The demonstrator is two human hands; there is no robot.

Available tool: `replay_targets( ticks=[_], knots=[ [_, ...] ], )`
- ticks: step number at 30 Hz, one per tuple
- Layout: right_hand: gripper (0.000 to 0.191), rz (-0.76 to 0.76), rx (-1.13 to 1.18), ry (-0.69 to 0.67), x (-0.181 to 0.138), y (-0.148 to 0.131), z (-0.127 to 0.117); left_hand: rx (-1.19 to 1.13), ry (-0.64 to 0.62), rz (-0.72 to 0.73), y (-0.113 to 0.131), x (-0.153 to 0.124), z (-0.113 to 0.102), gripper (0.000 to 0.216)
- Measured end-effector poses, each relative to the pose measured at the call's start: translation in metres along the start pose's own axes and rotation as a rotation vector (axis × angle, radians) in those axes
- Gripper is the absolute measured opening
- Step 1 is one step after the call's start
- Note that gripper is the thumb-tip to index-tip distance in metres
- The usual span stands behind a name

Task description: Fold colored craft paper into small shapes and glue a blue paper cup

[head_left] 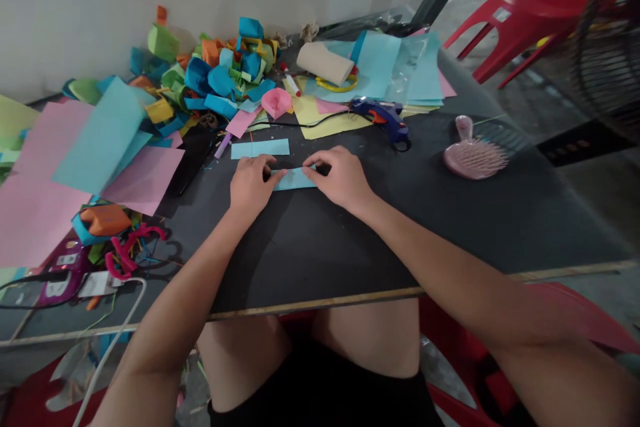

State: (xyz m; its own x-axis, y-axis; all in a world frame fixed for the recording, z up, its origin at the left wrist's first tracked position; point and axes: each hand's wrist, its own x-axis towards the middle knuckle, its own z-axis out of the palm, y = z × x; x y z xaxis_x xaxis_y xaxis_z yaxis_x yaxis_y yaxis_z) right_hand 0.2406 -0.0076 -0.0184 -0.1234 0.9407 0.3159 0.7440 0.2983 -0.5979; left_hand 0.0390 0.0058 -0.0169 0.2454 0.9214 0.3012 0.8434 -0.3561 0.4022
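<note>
Left hand (pixel 251 185) and right hand (pixel 343 177): grip pinched on light-blue paper strip (pixel 295 179). We look mid-fold; second strip (pixel 261 148) lies untouched beyond.

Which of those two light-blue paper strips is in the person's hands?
The nearer strip, held between the left hand and right hand; the farther strip lies beyond it.

Paper strip (pixel 296 179) I hold: plain light blue
My tabletop (pixel 320 247): dark grey
Glue gun (pixel 393 121): dark blue and orange
Hairbrush (pixel 470 159): pale pink
Folded papers (pixel 199 76): I see blue, green, orange, yellow
My clothing (pixel 320 390): black
</note>
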Motion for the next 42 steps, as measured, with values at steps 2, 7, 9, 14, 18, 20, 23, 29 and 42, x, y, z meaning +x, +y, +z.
replay_targets(
  ticks=[2,7,9,14,18,20,23,29,42],
  knots=[
    [0.014,-0.111,-0.140,0.020,-0.002,-0.004,0.001,0.070,0.018,0.087,0.003,-0.001,-0.001,0.021],
    [0.025,-0.181,-0.261,-0.096,-0.005,-0.011,0.002,0.215,-0.120,0.257,0.014,-0.014,-0.007,0.034],
    [0.031,-0.188,-0.289,-0.135,-0.005,-0.009,0.001,0.289,-0.207,0.294,0.020,-0.023,-0.010,0.047],
    [0.052,-0.291,-0.373,-0.334,-0.006,0.001,-0.006,0.394,-0.340,0.199,0.028,-0.036,-0.014,0.070],
    [0.068,-0.437,-0.398,-0.330,-0.008,0.000,-0.010,0.416,-0.371,0.179,0.027,-0.035,-0.013,0.075],
    [0.064,-0.466,-0.396,-0.348,-0.008,-0.002,-0.007,0.405,-0.370,0.197,0.025,-0.033,-0.013,0.077],
    [0.056,-0.472,-0.405,-0.362,-0.008,-0.004,0.000,0.369,-0.351,0.221,0.022,-0.031,-0.014,0.078],
    [0.037,-0.611,-0.386,-0.201,-0.002,-0.004,0.003,0.217,-0.299,0.218,0.009,-0.021,-0.014,0.064],
    [0.036,-0.060,0.382,-0.063,-0.007,-0.020,-0.001,-0.732,0.111,-0.194,0.004,-0.015,-0.014,0.021]
  ],
)
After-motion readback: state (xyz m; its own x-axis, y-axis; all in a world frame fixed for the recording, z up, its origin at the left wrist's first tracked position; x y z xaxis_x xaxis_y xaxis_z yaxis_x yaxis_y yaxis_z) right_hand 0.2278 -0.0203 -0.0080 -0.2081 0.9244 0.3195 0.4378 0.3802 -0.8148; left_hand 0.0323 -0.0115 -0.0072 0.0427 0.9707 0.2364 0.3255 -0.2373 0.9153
